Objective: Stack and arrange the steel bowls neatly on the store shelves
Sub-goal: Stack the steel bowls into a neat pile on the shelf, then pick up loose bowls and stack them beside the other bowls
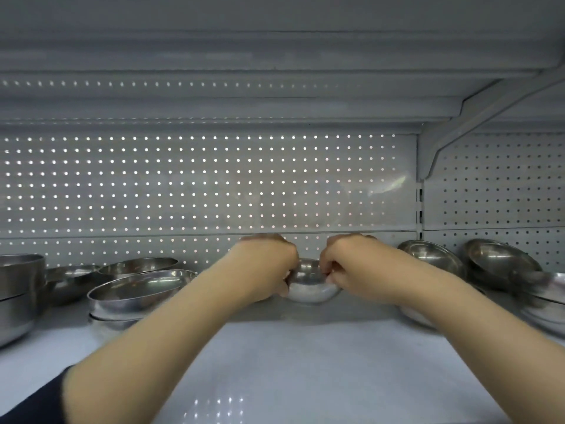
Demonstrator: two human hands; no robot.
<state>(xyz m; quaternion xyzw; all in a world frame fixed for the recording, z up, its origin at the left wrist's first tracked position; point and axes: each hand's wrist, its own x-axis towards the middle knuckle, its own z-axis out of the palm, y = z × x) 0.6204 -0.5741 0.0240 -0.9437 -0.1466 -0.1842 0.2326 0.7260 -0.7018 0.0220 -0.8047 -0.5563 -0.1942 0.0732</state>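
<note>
Hands first: your left hand (265, 264) and right hand (351, 264) both grip the small round shiny steel bowl (312, 284), fingers curled over its rim from either side (it sits upright on the pale grey metal shelf (305, 362), close to the perforated back panel (198, 185)). Left of your left hand stand stacked wide steel bowls (137, 293) and, further out, a tall steel pot stack (16, 298). Right of your right hand, tilted steel bowls (434, 255) lean near the panel.

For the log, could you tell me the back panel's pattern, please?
Grey back panel, with even rows of small round holes; head view shows it best.
</note>
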